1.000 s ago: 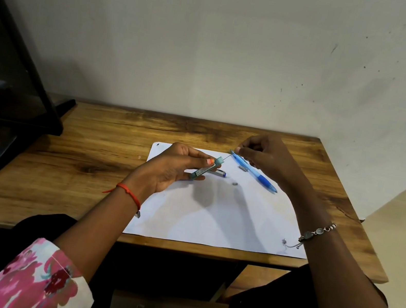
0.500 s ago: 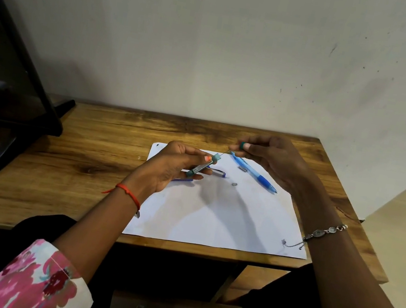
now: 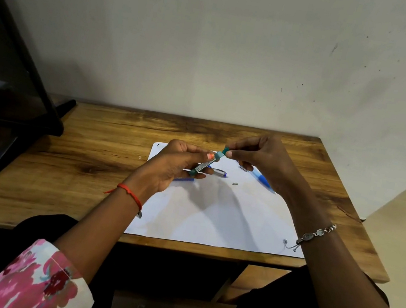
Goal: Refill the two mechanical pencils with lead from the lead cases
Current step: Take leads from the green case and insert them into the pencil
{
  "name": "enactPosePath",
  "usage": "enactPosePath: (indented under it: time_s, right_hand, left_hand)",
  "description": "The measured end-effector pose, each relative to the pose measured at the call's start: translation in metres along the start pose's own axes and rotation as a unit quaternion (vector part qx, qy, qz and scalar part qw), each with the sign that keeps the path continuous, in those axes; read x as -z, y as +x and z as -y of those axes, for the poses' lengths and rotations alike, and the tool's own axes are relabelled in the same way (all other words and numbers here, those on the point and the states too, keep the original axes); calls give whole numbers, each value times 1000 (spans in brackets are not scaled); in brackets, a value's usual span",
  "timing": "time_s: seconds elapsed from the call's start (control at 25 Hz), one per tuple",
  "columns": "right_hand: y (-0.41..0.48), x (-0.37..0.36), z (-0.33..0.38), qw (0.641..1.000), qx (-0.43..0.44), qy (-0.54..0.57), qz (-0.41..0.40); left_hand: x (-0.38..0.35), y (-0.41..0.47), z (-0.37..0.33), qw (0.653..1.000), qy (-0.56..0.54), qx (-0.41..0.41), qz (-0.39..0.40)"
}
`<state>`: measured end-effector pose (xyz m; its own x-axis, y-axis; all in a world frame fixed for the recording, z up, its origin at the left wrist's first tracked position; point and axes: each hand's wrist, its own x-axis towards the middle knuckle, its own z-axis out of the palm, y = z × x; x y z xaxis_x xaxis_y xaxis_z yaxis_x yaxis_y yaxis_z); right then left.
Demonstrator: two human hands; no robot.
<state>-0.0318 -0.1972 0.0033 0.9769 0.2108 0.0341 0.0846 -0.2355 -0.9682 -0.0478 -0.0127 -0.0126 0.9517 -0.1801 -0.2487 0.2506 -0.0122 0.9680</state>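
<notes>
Curling round the lead case [image 3: 203,166], the left grip [image 3: 175,168] holds it tilted above the paper [image 3: 212,218]; the right grip [image 3: 261,156] pinches its teal cap [image 3: 225,150]. Likely light, slick plastic with brittle leads: best held mid-barrel. Beneath lie a silver-tipped pencil [image 3: 218,172], a grey bit [image 3: 235,183] and a blue pencil [image 3: 263,182], none in the way.

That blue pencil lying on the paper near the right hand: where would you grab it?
Pinch the blue pencil across its barrel, coming straight down from above. It lies flat and slanted on the paper, so fingers can close on its long sides. Its far end is hidden under the right hand, which pinches the lead case.
</notes>
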Motion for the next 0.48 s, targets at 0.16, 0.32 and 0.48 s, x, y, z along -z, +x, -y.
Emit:
enactPosePath:
  time_s: [0.16, 0.32, 0.48]
  right_hand:
    - [-1, -1, 1, 1000, 9, -11, 11]
    - [1, 0, -2, 1000, 16, -18, 20]
    - [2, 1, -2, 999, 19, -29, 24]
  left_hand:
    - [0, -2, -1, 1000, 16, -3, 8]
    - [-1, -3, -2, 1000, 24, 6, 8]
    - [-1, -3, -2, 999, 30, 9, 11]
